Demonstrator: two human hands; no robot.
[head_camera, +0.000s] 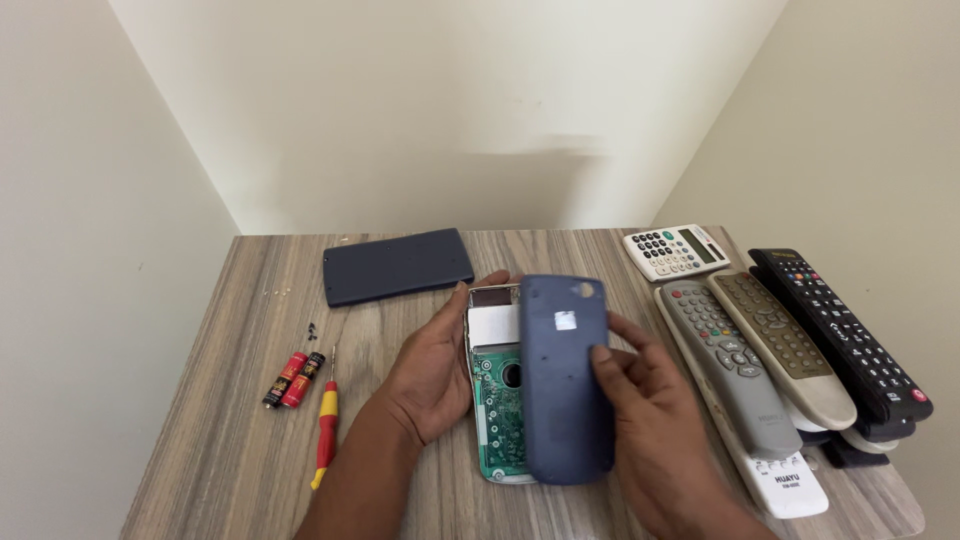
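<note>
I see the wooden desk (230, 440) carrying everything. Along its right side lies a row of remotes (790, 350), overlapping, with a white calculator (675, 250) at the far end. Far left of centre lies a dark blue flat cover (397, 266). At centre, my left grip (435, 370) clasps the opened device, its green circuit board (497, 410) facing up. My right grip (650, 400) pinches the blue rubber keypad sheet (565, 380), lying over the board's right part. Near left: a red-yellow screwdriver (326, 430), then two red batteries (295, 378).
</note>
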